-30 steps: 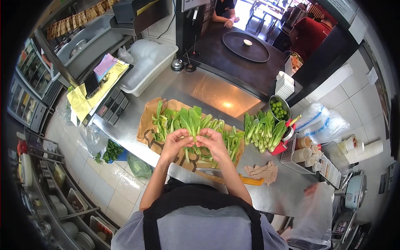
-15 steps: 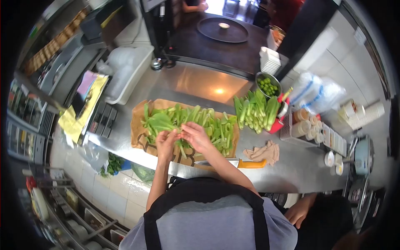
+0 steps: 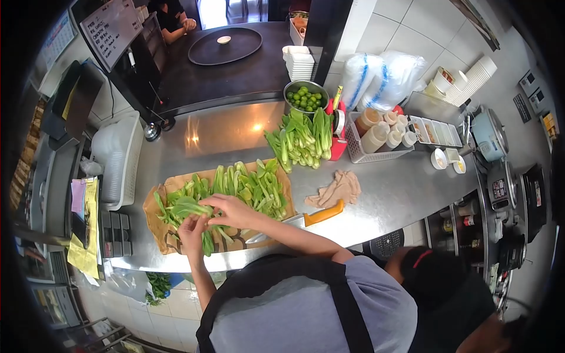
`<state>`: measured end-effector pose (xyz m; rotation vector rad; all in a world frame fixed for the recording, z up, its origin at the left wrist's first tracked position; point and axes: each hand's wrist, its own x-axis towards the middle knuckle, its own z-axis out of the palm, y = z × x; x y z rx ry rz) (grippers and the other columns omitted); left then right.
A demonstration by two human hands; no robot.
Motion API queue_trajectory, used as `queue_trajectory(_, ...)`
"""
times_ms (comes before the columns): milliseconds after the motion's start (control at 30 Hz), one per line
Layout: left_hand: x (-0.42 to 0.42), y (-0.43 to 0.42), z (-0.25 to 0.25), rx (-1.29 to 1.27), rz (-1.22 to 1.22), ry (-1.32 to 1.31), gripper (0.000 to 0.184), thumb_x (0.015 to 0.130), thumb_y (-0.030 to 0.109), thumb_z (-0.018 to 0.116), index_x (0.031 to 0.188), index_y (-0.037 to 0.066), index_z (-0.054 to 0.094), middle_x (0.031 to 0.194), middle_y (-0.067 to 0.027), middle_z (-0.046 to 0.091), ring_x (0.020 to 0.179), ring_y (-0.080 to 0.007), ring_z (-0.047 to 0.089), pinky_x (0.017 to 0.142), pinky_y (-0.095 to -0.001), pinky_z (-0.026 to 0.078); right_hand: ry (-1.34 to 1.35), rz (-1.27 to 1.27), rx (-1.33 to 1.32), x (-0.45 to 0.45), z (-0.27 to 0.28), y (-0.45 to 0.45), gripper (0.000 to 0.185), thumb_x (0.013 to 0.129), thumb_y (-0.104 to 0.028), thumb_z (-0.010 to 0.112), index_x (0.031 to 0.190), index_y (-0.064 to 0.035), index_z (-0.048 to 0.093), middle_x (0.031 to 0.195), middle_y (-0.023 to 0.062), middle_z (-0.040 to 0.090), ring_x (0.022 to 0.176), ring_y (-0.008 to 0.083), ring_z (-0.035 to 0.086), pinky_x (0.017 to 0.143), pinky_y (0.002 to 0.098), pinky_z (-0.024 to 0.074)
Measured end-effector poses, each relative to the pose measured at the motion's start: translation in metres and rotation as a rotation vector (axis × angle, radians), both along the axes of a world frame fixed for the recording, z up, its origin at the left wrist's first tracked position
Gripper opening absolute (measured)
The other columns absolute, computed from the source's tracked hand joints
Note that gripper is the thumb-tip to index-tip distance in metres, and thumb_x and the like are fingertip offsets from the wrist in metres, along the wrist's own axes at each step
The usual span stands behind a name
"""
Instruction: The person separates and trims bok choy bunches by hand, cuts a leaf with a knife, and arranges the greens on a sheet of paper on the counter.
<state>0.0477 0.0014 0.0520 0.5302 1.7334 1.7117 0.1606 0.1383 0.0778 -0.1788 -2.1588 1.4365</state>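
My left hand (image 3: 192, 232) pinches a leafy green (image 3: 191, 206), its leaf pointing left, close above the brown paper. Around the stem end of that green, the fingers of my right hand (image 3: 232, 212) are closed; their tips are partly hidden. Below both hands, the brown paper (image 3: 158, 226) carries a spread of more leafy greens (image 3: 250, 185). A knife with an orange handle (image 3: 323, 214) lies beside my right forearm, its blade partly over the paper. A crumpled pinkish cloth (image 3: 335, 189) is just beyond the handle.
Bunched greens (image 3: 301, 138) sit at the back beside a bowl of green limes (image 3: 306, 97) and a red object (image 3: 338, 147). A basket of bottles (image 3: 376, 157) stands right. At left is a white bin (image 3: 132, 162). A co-worker (image 3: 447, 282) bends low at my right.
My view has turned right, so the counter appears shifted left. Both hands stay at the leafy green above the paper. The co-worker's head at right has come into view.
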Motion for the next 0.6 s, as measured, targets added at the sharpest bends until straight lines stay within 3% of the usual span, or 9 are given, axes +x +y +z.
queue_trajectory(33, 0.005, 0.006, 0.010, 0.042, -0.090, -0.028, 0.031, 0.087, 0.011, 0.059, 0.113, -0.005, 0.056, 0.098, -0.0091, 0.065, 0.083, -0.0116, 0.061, 0.067, -0.0214, 0.048, 0.005, -0.029, 0.013, 0.000, -0.003, 0.001, 0.031, 0.076, -0.010, 0.067, 0.105, -0.0019, 0.062, 0.084, 0.0105, 0.063, 0.080, 0.0218, 0.062, 0.064, 0.0308, 0.0505)
queue_trajectory(133, 0.021, 0.018, 0.031, 0.113, -0.132, -0.138, 0.036, 0.089, 0.012, 0.057, 0.120, -0.005, 0.051, 0.107, -0.0118, 0.062, 0.092, -0.0151, 0.061, 0.070, -0.0233, 0.050, 0.098, -0.178, 0.088, 0.007, -0.006, 0.018, 0.029, 0.076, -0.008, 0.067, 0.104, -0.0023, 0.062, 0.084, 0.0099, 0.063, 0.079, 0.0187, 0.062, 0.063, 0.0288, 0.0494)
queue_trajectory(167, 0.021, 0.019, 0.035, 0.090, -0.182, -0.097, 0.038, 0.089, 0.012, 0.055, 0.124, -0.002, 0.049, 0.110, -0.0116, 0.060, 0.095, -0.0157, 0.060, 0.071, -0.0242, 0.050, 0.107, -0.262, 0.068, 0.019, 0.002, 0.026, 0.024, 0.079, -0.008, 0.062, 0.103, -0.0026, 0.061, 0.086, 0.0125, 0.061, 0.075, 0.0222, 0.060, 0.065, 0.0310, 0.0482)
queue_trajectory(267, 0.020, 0.015, 0.039, 0.043, -0.170, 0.006, 0.037, 0.089, 0.014, 0.056, 0.123, 0.000, 0.051, 0.107, -0.0100, 0.061, 0.093, -0.0147, 0.060, 0.070, -0.0241, 0.050, 0.115, -0.632, 0.061, 0.044, 0.005, 0.073, 0.023, 0.077, -0.001, 0.064, 0.100, -0.0019, 0.062, 0.090, 0.0099, 0.063, 0.071, 0.0181, 0.060, 0.064, 0.0269, 0.0480)
queue_trajectory(300, 0.017, 0.012, 0.035, 0.032, -0.138, -0.001, 0.035, 0.089, 0.015, 0.057, 0.121, 0.003, 0.054, 0.103, -0.0073, 0.062, 0.090, -0.0126, 0.060, 0.067, -0.0222, 0.048, 0.075, -0.749, 0.056, 0.060, 0.022, 0.087, 0.021, 0.077, 0.000, 0.063, 0.097, -0.0015, 0.060, 0.094, 0.0109, 0.061, 0.077, 0.0189, 0.060, 0.067, 0.0269, 0.0476)
queue_trajectory(367, 0.012, 0.006, 0.030, -0.009, -0.096, -0.006, 0.034, 0.088, 0.016, 0.058, 0.119, 0.003, 0.055, 0.102, -0.0060, 0.063, 0.088, -0.0111, 0.059, 0.065, -0.0207, 0.046, 0.100, -1.001, 0.482, 0.086, 0.016, 0.130, 0.024, 0.076, -0.001, 0.063, 0.099, -0.0038, 0.058, 0.095, 0.0131, 0.059, 0.092, 0.0294, 0.056, 0.081, 0.0372, 0.0438)
queue_trajectory(400, 0.009, 0.003, 0.028, -0.030, -0.067, -0.007, 0.033, 0.088, 0.016, 0.058, 0.118, 0.002, 0.056, 0.101, -0.0054, 0.063, 0.087, -0.0104, 0.059, 0.064, -0.0200, 0.045, 0.010, -1.106, 0.578, 0.098, 0.003, 0.149, 0.027, 0.073, -0.002, 0.064, 0.100, -0.0041, 0.058, 0.096, 0.0122, 0.059, 0.094, 0.0285, 0.054, 0.082, 0.0386, 0.0419)
queue_trajectory(467, 0.005, 0.000, 0.026, -0.013, -0.047, 0.000, 0.032, 0.087, 0.017, 0.060, 0.115, 0.002, 0.057, 0.100, -0.0035, 0.063, 0.085, -0.0084, 0.058, 0.063, -0.0190, 0.044, -0.261, -1.187, 0.710, 0.119, -0.021, 0.177, 0.028, 0.070, -0.003, 0.065, 0.097, -0.0053, 0.060, 0.095, 0.0118, 0.059, 0.095, 0.0273, 0.052, 0.082, 0.0397, 0.0402)
queue_trajectory(600, 0.003, -0.001, 0.023, -0.028, -0.044, 0.022, 0.031, 0.086, 0.017, 0.061, 0.113, 0.003, 0.059, 0.096, 0.0000, 0.063, 0.081, -0.0049, 0.056, 0.062, -0.0183, 0.042, -0.288, -1.192, 0.803, 0.107, -0.028, 0.178, 0.023, 0.069, -0.005, 0.066, 0.091, -0.0074, 0.063, 0.091, 0.0100, 0.058, 0.095, 0.0265, 0.051, 0.081, 0.0404, 0.0392)
